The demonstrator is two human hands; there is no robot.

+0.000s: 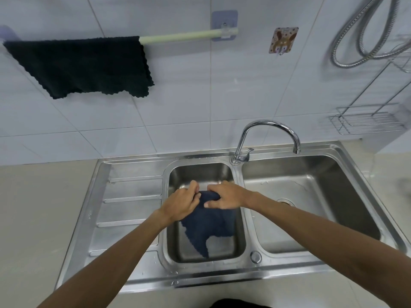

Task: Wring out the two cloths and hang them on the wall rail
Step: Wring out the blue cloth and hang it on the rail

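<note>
My left hand (pixel 182 202) and right hand (pixel 224 196) are both gripping the nubby navy cloth (pixel 209 227), bunched over the small steel sink basin (pixel 175 245). At ten o'clock, a scallop-edged black cloth (pixel 84 65) is draping over the pale wall rail (pixel 178 36) on glossy white tiles.

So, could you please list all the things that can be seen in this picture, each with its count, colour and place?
black cloth: one, black, hanging over the left part of the wall rail
wall rail: one, pale green, on the tiled wall, held by a clear hook
blue cloth: one, dark blue, over the small basin, bunched at the top
sink: one, steel, two basins and a drainboard on the left
tap: one, chrome, between the basins, spout over the big basin
sticker hook: one, brown and cream, on the wall
hose: one, chrome, upper right
wire rack: one, chrome, right wall
left hand: gripping the blue cloth
right hand: gripping the blue cloth
</note>
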